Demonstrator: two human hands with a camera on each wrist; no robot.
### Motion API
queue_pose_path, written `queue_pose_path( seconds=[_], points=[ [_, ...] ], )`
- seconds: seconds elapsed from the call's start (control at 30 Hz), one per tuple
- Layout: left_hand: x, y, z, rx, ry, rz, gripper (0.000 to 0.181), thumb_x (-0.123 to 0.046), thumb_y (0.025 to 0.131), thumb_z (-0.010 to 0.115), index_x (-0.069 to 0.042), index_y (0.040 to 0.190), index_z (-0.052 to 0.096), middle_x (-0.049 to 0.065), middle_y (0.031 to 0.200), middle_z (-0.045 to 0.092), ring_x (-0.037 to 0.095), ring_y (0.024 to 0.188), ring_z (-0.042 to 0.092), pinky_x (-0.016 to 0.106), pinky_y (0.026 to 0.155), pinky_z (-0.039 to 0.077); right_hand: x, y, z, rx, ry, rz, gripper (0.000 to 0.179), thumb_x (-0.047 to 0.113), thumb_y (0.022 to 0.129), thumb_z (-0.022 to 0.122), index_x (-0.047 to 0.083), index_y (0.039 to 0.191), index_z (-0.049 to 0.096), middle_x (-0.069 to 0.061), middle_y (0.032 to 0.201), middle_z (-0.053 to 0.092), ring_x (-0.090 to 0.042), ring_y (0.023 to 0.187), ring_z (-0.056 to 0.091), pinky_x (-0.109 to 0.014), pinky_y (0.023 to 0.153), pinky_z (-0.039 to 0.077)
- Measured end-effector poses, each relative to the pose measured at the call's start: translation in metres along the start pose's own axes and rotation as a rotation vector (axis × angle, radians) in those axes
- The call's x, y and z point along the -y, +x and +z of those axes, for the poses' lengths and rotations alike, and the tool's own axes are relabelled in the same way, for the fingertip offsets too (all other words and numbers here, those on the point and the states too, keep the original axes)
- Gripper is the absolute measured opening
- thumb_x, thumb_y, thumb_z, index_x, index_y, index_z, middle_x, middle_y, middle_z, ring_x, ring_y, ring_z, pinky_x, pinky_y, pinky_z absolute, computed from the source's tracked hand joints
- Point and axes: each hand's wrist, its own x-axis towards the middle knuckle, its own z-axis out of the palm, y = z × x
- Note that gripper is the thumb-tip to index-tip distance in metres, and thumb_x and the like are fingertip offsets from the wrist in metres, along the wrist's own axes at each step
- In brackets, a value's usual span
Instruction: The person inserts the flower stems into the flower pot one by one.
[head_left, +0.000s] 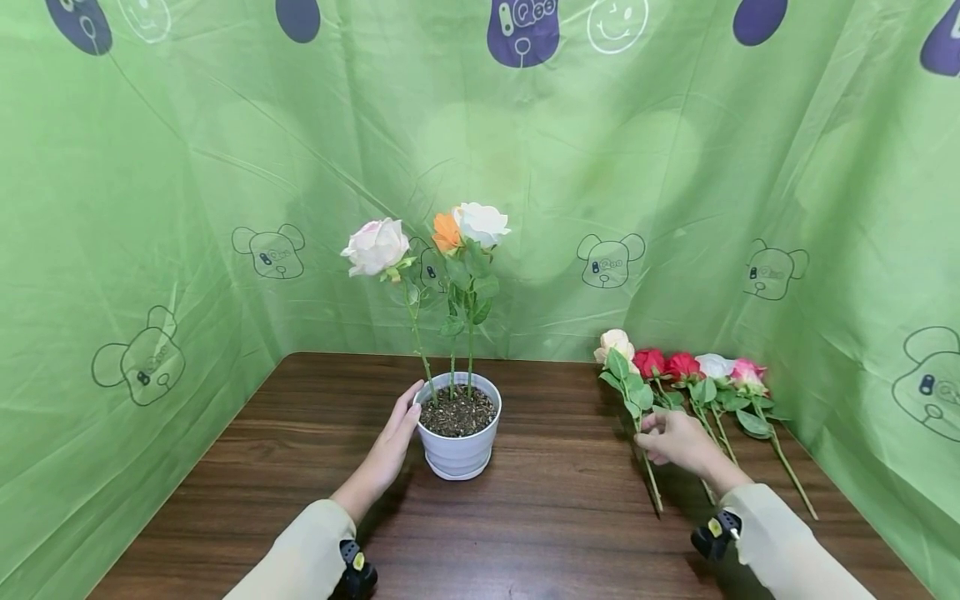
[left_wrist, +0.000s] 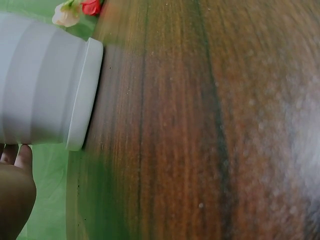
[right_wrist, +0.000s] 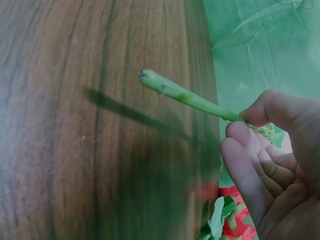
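A white ribbed flower pot with dark soil stands upright near the table's middle. Three artificial roses rise from it: a pale pink rose, an orange rose and a white rose. My left hand rests against the pot's left side with extended fingers; in the left wrist view, its fingertips touch the pot wall. At the right, my right hand pinches the stem of a cream rose between thumb and fingers. The stem's cut end sticks out above the table in the right wrist view.
Right of the cream rose lie red roses, a white rose and a pink rose, their stems toward the front. A green curtain closes in the back and sides of the brown wooden table.
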Motion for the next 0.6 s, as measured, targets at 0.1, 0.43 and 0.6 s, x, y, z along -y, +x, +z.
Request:
queue_pose_path(
  seconds=[0.1, 0.43, 0.6],
  points=[
    [0.0, 0.0, 0.0, -0.002, 0.006, -0.004, 0.049, -0.029, 0.112, 0.031, -0.012, 0.158, 0.025, 0.018, 0.161, 0.025, 0.033, 0.147, 0.022, 0.055, 0.115, 0.02, 0.004, 0.0, 0.0, -0.01, 0.001, -0.013, 0.03, 0.011, 0.09, 0.071, -0.009, 0.11, 0.062, -0.007, 0.076, 0.066, -0.022, 0.067, 0.067, -0.034, 0.062, 0.059],
    [0.001, 0.0, 0.0, -0.003, 0.007, -0.009, 0.049, -0.03, 0.112, 0.031, -0.013, 0.158, 0.025, 0.018, 0.161, 0.026, 0.033, 0.147, 0.022, 0.055, 0.114, 0.022, 0.017, 0.002, 0.002, -0.038, -0.007, -0.028, 0.029, 0.016, 0.09, 0.071, -0.005, 0.109, 0.062, -0.006, 0.08, 0.067, -0.022, 0.068, 0.069, -0.033, 0.064, 0.059],
    [0.002, 0.0, -0.001, 0.0, 0.002, -0.003, 0.05, -0.029, 0.112, 0.031, -0.01, 0.158, 0.024, 0.018, 0.161, 0.025, 0.033, 0.147, 0.022, 0.055, 0.115, 0.022, 0.024, 0.005, 0.003, -0.078, -0.018, -0.068, 0.025, 0.019, 0.09, 0.07, 0.0, 0.106, 0.064, -0.004, 0.082, 0.068, -0.022, 0.07, 0.069, -0.031, 0.064, 0.058]
  ],
)
